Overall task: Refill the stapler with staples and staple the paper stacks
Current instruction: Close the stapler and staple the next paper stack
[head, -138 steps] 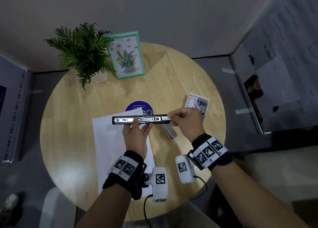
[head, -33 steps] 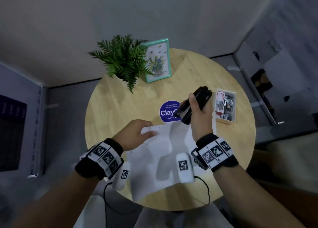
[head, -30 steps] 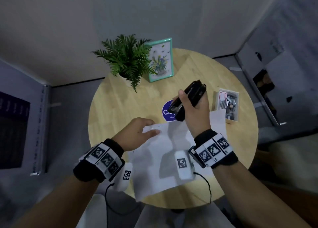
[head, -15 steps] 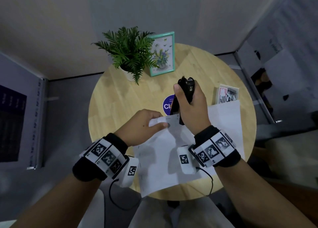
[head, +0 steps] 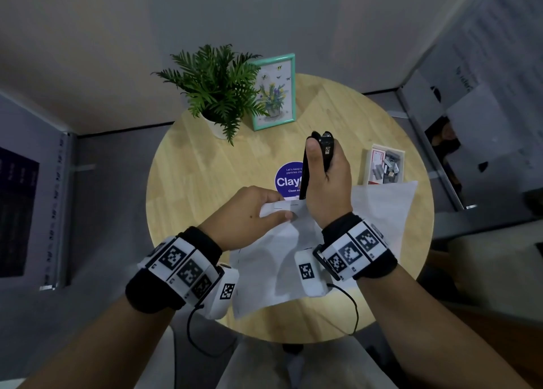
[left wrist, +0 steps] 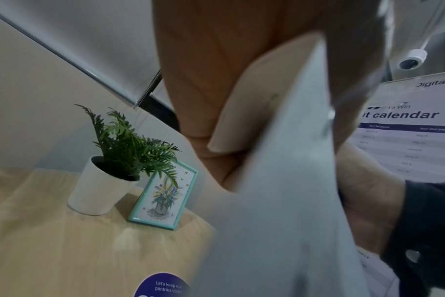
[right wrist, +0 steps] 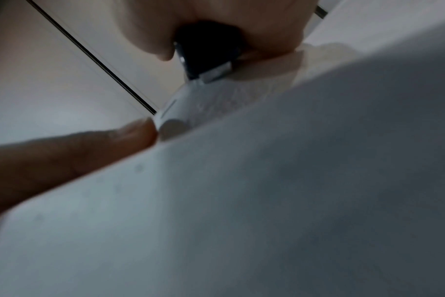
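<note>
Stapler point(head: 318, 165) now upright in R hand point(head: 327, 183), fist clamped round it, nose down on top edge of paper stack point(head: 282, 253) — earlier it was tilted, off the sheets. L hand point(head: 249, 215) pinches same corner above table point(head: 205, 183). Paper's light, floppy — hold close by the nose; stapler stiff, squeeze mid-body.

Both hands are raised close together, left hand point(head: 246, 215) pinching, right hand point(head: 327, 188) fisted upright.
</note>
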### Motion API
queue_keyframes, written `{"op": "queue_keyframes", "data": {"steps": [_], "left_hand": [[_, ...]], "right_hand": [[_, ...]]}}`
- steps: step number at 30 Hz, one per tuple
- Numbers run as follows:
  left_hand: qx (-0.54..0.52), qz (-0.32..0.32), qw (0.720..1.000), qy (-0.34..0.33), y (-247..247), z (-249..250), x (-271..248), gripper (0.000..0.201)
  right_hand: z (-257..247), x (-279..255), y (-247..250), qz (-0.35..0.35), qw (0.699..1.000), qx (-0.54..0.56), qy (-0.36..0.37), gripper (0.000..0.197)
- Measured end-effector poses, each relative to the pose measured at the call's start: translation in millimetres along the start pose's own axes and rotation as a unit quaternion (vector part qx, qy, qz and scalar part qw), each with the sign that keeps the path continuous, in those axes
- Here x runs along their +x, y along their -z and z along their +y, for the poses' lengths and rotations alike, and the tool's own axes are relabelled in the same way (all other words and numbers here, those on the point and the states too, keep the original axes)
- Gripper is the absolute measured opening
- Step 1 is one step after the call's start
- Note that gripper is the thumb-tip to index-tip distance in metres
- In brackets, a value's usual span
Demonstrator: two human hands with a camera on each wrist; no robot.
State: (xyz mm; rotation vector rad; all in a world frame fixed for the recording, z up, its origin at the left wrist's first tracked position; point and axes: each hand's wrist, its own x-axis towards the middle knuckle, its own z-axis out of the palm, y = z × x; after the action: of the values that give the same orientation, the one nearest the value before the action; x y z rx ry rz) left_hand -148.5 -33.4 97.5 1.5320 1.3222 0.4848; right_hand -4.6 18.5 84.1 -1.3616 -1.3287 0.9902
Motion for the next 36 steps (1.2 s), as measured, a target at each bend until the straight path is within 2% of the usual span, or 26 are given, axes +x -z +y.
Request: {"op": "queue_keyframes", "data": {"steps": [6, 9, 13, 15, 17, 20, 22, 25, 28, 31, 36], "left_hand": [[0.032, 0.002, 0.999, -0.017, 0, 3, -1, 0.019], [0.066, 0.034, 0.997, -0.030, 0, 0, -2, 0.018], [0.151, 0.102, 0.981, -0.064, 2, -6, -8, 0.034], [0.200, 0.150, 0.965, -0.077, 3, -5, -13, 0.035], [0.251, 0.206, 0.941, -0.095, 3, -2, -19, 0.035], [0.329, 0.289, 0.888, -0.136, -3, 3, -26, 0.035], [0.357, 0.339, 0.854, -0.165, -11, 7, -31, 0.036], [0.372, 0.364, 0.834, -0.183, -21, 14, -36, 0.036], [0.375, 0.360, 0.840, -0.156, -29, 19, -37, 0.036], [0.353, 0.364, 0.852, -0.130, -33, 21, -37, 0.037], [0.346, 0.359, 0.859, -0.118, -37, 22, -36, 0.044]], "right_hand": [[0, 1, 0, -0.001, 1.000, 0.021, -0.011, 0.032], [-4, 4, 4, 0.002, 0.998, 0.061, -0.021, 0.030], [-14, 10, 16, 0.039, 0.981, 0.174, -0.079, 0.032], [-18, 13, 24, 0.082, 0.966, 0.216, -0.113, 0.024], [-18, 11, 32, 0.097, 0.955, 0.227, -0.166, 0.028], [-21, -4, 34, 0.032, 0.940, 0.241, -0.239, 0.020], [-26, -16, 32, 0.005, 0.932, 0.252, -0.261, 0.017], [-35, -27, 28, -0.027, 0.927, 0.276, -0.252, 0.018], [-41, -31, 26, -0.045, 0.929, 0.276, -0.244, 0.015], [-42, -32, 26, -0.026, 0.922, 0.307, -0.234, 0.022], [-38, -34, 22, -0.009, 0.944, 0.228, -0.239, 0.028]]}}
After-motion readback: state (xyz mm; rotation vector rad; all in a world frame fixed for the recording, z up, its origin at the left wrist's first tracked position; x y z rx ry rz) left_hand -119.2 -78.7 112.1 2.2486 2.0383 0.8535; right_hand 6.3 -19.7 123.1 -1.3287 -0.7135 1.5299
